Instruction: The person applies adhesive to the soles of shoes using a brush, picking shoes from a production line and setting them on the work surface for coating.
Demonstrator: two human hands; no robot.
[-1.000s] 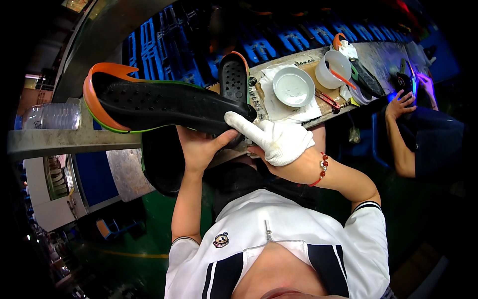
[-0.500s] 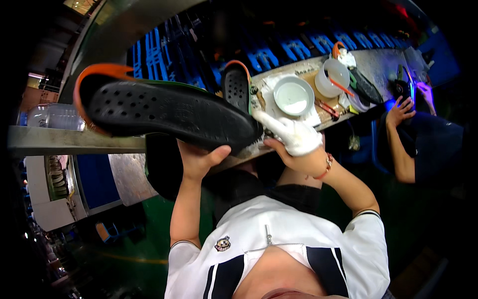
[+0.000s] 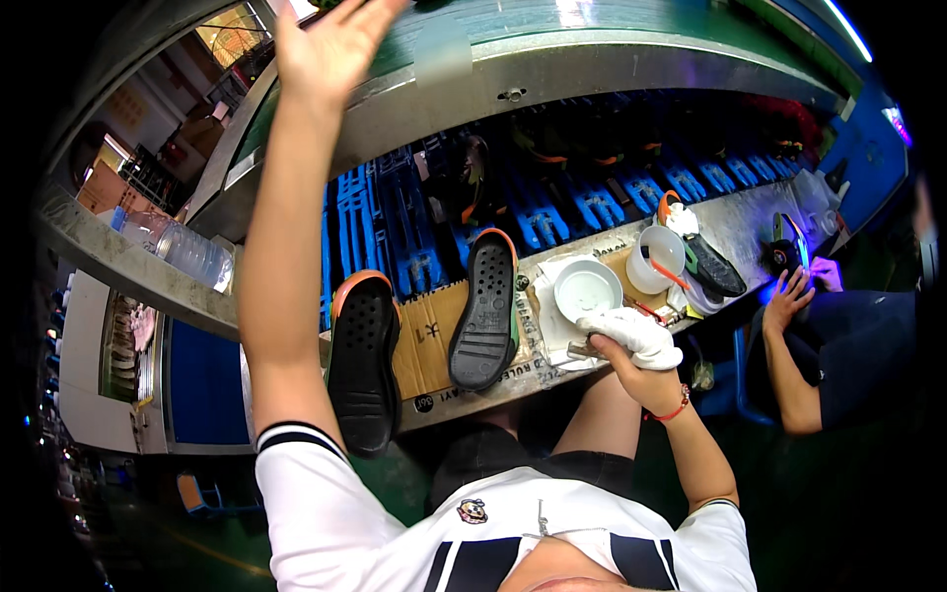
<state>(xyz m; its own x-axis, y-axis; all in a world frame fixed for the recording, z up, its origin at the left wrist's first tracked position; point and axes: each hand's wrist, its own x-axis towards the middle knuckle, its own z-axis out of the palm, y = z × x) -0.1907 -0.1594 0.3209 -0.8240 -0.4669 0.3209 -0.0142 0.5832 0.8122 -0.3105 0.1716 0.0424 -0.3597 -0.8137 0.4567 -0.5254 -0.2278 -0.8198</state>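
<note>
Counts, relative to the white bowl (image 3: 586, 289): 1 bowl. 2 black shoe soles with orange rims left of it, one (image 3: 485, 308) near, one (image 3: 363, 360) further left. 1 white cup (image 3: 659, 259) just right. 1 clear plastic bottle (image 3: 182, 249) far left. 1 cardboard sheet (image 3: 426, 335) between the soles.

Two black perforated shoe soles with orange rims are laid tread-up on the bench: one sole (image 3: 363, 357) overhangs the near edge, the other sole (image 3: 486, 308) rests on brown cardboard (image 3: 426, 340).
</note>
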